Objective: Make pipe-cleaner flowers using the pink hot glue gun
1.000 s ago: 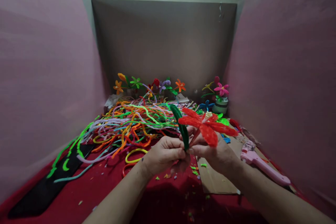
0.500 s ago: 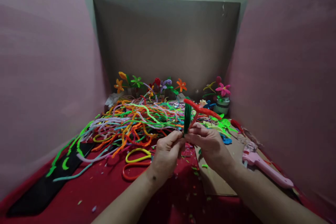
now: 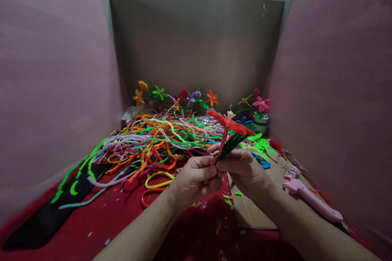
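Both my hands meet in the middle of the view, above the red cloth. Between them stands a red pipe-cleaner flower (image 3: pixel 228 122) with a pale cream centre and a red stem. A dark green pipe-cleaner leaf (image 3: pixel 232 144) slants up to the right beside that stem. My left hand (image 3: pixel 196 175) is closed, its thumb and fingers pinching the stem's lower part. My right hand (image 3: pixel 241 169) is closed too, pinching the base of the leaf against the stem. The fingers hide the stem's lower end.
Behind my hands lies a large heap of coloured pipe cleaners (image 3: pixel 153 138). Red and yellow scissor handles (image 3: pixel 157 179) are left of my hands. At right, a pink glue gun (image 3: pixel 312 197) rests by a cardboard sheet (image 3: pixel 252 212). Finished flowers (image 3: pixel 211 98) stand along the back.
The dark green leaf has swung from upright, left of the red stem, to a rightward slant behind the flower. The flower has shifted slightly left, and my hands are closer together.
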Demonstrator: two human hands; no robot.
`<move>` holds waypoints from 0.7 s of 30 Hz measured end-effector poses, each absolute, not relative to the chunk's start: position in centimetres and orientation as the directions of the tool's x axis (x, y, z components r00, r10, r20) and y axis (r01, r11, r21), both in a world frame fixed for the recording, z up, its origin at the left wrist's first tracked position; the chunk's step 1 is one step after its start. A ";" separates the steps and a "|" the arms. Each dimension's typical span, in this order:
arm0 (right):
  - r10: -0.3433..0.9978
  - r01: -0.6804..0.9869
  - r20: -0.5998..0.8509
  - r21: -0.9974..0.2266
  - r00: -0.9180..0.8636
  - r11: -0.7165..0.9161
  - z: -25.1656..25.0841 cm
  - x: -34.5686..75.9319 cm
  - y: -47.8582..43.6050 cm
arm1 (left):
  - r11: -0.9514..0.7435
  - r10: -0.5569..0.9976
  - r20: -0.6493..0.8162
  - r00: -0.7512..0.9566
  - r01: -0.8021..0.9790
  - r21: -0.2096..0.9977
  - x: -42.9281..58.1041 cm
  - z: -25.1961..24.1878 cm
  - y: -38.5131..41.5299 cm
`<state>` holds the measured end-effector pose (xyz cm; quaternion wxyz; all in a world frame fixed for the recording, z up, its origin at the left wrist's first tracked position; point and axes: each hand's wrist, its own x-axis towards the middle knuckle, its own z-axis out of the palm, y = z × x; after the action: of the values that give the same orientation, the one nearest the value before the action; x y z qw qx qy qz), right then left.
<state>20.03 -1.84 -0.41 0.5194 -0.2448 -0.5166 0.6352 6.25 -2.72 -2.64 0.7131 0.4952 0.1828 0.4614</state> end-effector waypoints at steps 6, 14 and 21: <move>0.958 -0.490 0.197 -0.869 -0.209 0.072 -1.7 18.8 -1.7 | -0.437 0.896 0.421 0.142 0.114 0.892 6.7 -2.8 -3.0; 0.925 -0.404 0.219 -0.911 -0.311 0.080 -1.2 19.8 -1.6 | -0.153 0.930 0.215 0.297 -0.219 0.964 6.3 -2.2 -2.7; 0.860 -0.384 0.174 -0.923 -0.480 -0.028 -0.6 20.9 -1.7 | 0.152 0.779 0.158 0.606 -0.428 0.891 5.3 -3.1 -2.4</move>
<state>20.86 -1.74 -0.56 0.4570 -0.2257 -0.5265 0.6805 5.35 -2.39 -3.15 0.7390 0.5070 0.1732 0.4084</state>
